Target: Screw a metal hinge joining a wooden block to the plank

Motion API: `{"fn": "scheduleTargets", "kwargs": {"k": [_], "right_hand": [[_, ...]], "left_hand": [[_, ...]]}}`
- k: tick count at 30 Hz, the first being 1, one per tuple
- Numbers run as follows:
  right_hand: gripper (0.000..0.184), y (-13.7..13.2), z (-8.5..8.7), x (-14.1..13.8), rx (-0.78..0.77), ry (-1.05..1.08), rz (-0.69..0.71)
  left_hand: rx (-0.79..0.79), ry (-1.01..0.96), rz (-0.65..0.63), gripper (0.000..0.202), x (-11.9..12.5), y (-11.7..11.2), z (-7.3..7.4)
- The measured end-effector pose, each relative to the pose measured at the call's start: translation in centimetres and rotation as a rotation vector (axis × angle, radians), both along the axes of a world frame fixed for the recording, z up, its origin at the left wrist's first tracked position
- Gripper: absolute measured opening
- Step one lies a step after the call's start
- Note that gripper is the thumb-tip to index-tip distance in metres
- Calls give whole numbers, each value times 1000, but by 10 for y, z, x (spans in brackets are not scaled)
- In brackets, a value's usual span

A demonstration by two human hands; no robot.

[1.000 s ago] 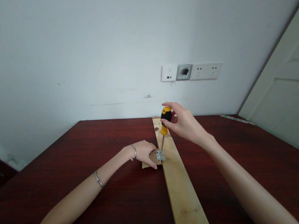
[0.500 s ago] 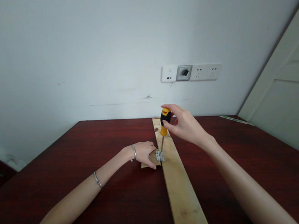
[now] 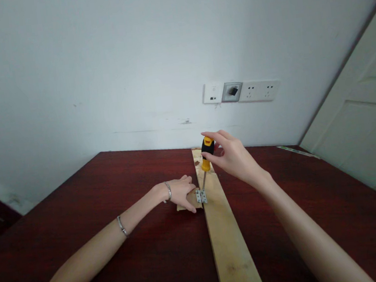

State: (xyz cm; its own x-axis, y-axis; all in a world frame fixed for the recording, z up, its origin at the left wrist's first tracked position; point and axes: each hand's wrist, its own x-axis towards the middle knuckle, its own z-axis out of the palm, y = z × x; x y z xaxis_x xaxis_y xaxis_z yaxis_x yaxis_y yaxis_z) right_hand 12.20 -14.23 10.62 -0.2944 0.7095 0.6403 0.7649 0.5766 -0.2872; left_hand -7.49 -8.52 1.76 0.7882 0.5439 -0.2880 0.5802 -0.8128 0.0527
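Observation:
In my right hand (image 3: 230,151) is a yellow and black screwdriver (image 3: 207,150), held near upright with a slight tilt. Its tip meets the far part of a small silver hinge (image 3: 203,196). One leaf of that hinge lies on a long pale wooden plank (image 3: 225,232), the other on a small wooden piece (image 3: 192,200) at the plank's left side. Fingers spread, my left hand (image 3: 181,194) presses on this small piece, just left of the hinge. Whether a screw sits under the tip is too small to tell.
The plank lies lengthwise on a dark red wooden table (image 3: 148,265) and reaches its back edge. Behind rises a white wall with sockets (image 3: 259,91). A thin pale strip (image 3: 299,151) lies at the back right, near a white panelled door (image 3: 371,127).
My right hand and the screwdriver have shifted very slightly left, the tip staying at the hinge. My left hand keeps its place on the small wooden piece.

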Motion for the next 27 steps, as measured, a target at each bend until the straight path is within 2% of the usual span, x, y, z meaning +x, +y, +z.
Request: {"fn": "scheduleTargets", "kwargs": {"k": [5,12,19,27], "right_hand": [[55,-4,1,-1,-16,-31,-38],[46,-5,3,0,12,-43,-34],[58,-4,0,-2,-22,-19,-22],[43,-9,5,-2,-32,-33,-65]], "left_hand": [[6,17,2,73,0,-1,1],[-19,14,23,75,0,-2,5],[-38,32,27,79,0,-4,9],[-34,28,21,72,0,-3,9]]}}
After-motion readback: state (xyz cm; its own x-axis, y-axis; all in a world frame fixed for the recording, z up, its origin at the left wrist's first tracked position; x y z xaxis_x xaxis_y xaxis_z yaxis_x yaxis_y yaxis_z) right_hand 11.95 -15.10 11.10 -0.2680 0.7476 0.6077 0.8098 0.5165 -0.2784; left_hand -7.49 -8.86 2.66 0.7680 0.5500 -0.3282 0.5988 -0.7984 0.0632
